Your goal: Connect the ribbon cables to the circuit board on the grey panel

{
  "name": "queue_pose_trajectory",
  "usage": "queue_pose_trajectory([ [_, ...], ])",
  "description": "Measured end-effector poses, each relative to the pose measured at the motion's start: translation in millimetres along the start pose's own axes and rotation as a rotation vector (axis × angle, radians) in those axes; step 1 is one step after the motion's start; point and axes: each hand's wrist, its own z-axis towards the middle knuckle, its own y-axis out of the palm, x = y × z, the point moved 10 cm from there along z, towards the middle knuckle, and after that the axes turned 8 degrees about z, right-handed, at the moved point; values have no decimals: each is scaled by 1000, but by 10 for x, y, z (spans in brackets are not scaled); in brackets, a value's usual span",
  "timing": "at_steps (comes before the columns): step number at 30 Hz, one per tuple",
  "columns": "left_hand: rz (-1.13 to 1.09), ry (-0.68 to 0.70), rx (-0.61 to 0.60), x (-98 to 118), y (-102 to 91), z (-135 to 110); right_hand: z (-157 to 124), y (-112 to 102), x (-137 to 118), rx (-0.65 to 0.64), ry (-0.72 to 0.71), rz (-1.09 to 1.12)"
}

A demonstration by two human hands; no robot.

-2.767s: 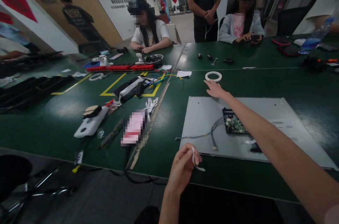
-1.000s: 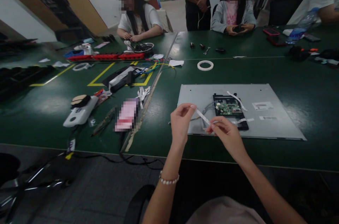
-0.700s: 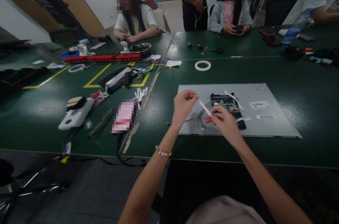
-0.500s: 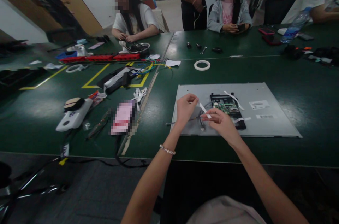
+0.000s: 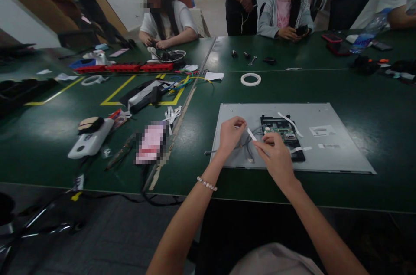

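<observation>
Between my two hands a short strip of white tape (image 5: 251, 134) is stretched at a slant. My left hand (image 5: 231, 132) pinches its upper end, and my right hand (image 5: 275, 153) pinches the lower end. Both are over a flat grey metal panel (image 5: 318, 158) lying on the table. On the panel is a black plastic frame (image 5: 299, 155) with a green circuit board (image 5: 282, 132), partly hidden by my right hand. Two white tape strips cross the frame's edges. A bundle of grey cables (image 5: 249, 153) lies beside the board, below my fingers.
A roll of white tape (image 5: 250, 79) lies beyond the panel on the green table (image 5: 325, 88). To the left are a phone (image 5: 151, 142), a white device (image 5: 91, 138) and a black part with wires (image 5: 146, 95). People sit and stand across the table.
My right fingers have shifted slightly along the strip, and the hand is more upright. My left hand keeps its pinch. The camera view has shifted slightly.
</observation>
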Motion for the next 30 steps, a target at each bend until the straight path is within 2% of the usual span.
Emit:
queue_pose_trajectory([
  [3,131,39,-30,25,57,13,11,77,-80,-42,-113,-101],
  [6,400,100,-61,105,114,18,-12,230,-116,-151,-210,-123],
  [9,658,194,-99,220,178,4,-39,297,-75,-181,-215,-179],
  [11,752,257,-121,291,216,-17,-53,313,-58,-182,-209,-213],
  [16,828,410,-154,440,306,-90,-76,346,-55,-199,-228,-258],
  [22,872,503,-191,505,404,-134,-116,393,-54,-264,-215,-288],
  [26,826,487,-170,520,390,-135,-166,361,-124,-282,-179,-265],
  [30,765,389,-65,507,256,-87,-253,328,-186,-297,-159,-255],
])
